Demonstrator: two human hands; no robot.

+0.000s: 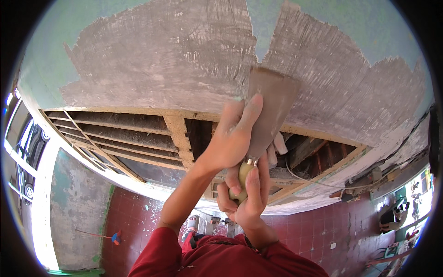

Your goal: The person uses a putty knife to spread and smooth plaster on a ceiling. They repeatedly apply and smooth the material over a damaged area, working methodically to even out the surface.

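A scraper with a wide, dusty grey blade is held up against the wall, its edge at the bottom of a narrow strip of green paint. My right hand is wrapped round its yellowish handle. Higher up, my left hand grips the blade, with some fingers on its face and fingertips showing past its right side. Around the blade the wall is bare, scratched grey; green paint remains above in ragged-edged patches.
Below the scraped wall runs a wooden-framed vent with dusty slats and open gaps. A thin cable hangs at the right. Paint flakes lie on the red tiled floor, beside a long-handled tool. A car stands outside, left.
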